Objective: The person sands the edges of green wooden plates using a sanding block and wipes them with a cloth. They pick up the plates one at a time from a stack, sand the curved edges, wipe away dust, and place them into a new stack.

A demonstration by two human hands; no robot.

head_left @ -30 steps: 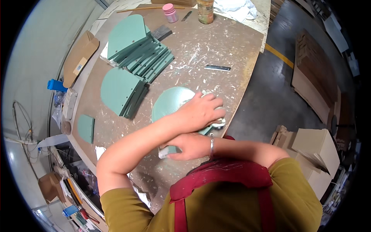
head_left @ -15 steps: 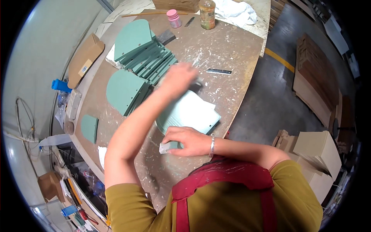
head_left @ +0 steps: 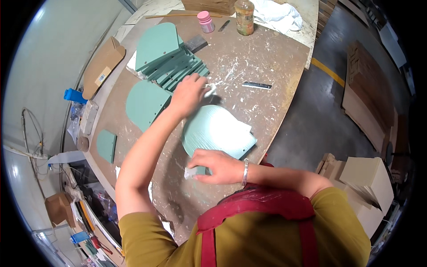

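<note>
My left hand [head_left: 190, 94] is closed, with a crumpled white piece of cloth or paper [head_left: 210, 90] at its fingertips. It is over the board beside the fanned stack of green round-ended panels [head_left: 171, 66]. In front of me lies a shiny pale-green panel [head_left: 218, 129], rounded at its far left, with a stepped edge on the right and small holes near the near corner. My right hand [head_left: 219, 166] grips a small grey-white and green block [head_left: 195, 172] at that panel's near edge. More green panels [head_left: 147, 102] lie left of my left forearm.
A blade-like strip [head_left: 257, 85] lies right of the panels. Farther back are a pink jar [head_left: 205, 22], a bottle [head_left: 244, 18], a dark block [head_left: 195, 43] and a white cloth [head_left: 278, 15]. A small green panel [head_left: 106, 146] sits at left, near a cardboard box [head_left: 103, 66].
My left hand has moved left, away from the pale-green panel, and the white piece at its fingers now shows. My right hand keeps its hold on the block, almost unmoved.
</note>
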